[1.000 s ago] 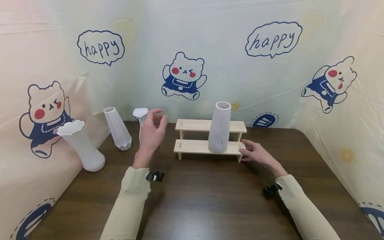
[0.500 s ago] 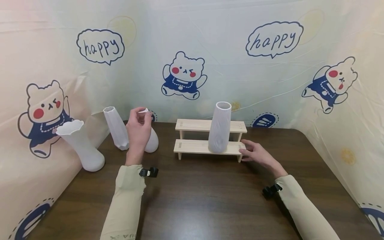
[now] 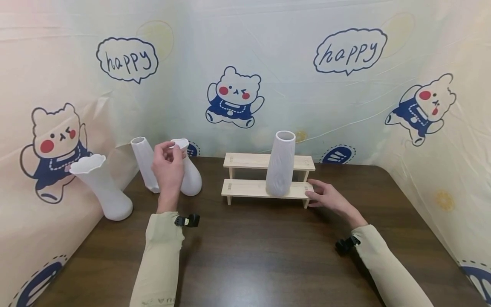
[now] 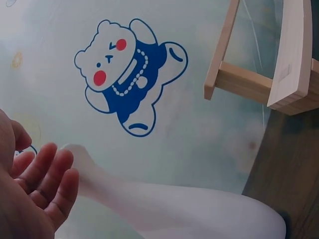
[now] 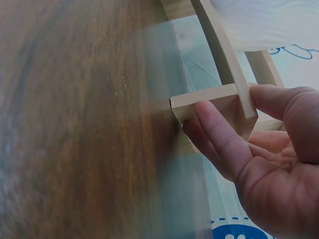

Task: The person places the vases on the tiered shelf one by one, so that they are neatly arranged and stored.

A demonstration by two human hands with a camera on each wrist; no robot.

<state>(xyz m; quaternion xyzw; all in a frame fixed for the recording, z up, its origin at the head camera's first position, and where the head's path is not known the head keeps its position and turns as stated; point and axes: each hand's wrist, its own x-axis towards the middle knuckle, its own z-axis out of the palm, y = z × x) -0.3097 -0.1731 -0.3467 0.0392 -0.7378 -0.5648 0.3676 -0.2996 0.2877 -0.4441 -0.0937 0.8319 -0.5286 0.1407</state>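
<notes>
My left hand (image 3: 168, 168) is at the neck of a white pear-shaped vase (image 3: 191, 179). Its fingers are loosely bent beside that vase (image 4: 199, 209) in the left wrist view; whether they touch it I cannot tell. Partly behind this hand stands a faceted white vase (image 3: 143, 162). At the right end of a two-step wooden stand (image 3: 245, 187), my right hand (image 3: 329, 197) grips the lower step, thumb on top and fingers around the leg (image 5: 207, 102). A tall white textured vase (image 3: 279, 170) stands upright on the lower step.
A white vase with a wavy rim (image 3: 101, 187) stands at the left edge of the dark wooden table (image 3: 249, 247). Behind and at both sides hangs a pale cloth (image 3: 291, 85) printed with bears.
My left hand has moved left, from in front of the pear-shaped vase to its left side, so more of that vase shows. The right hand keeps its grip on the stand.
</notes>
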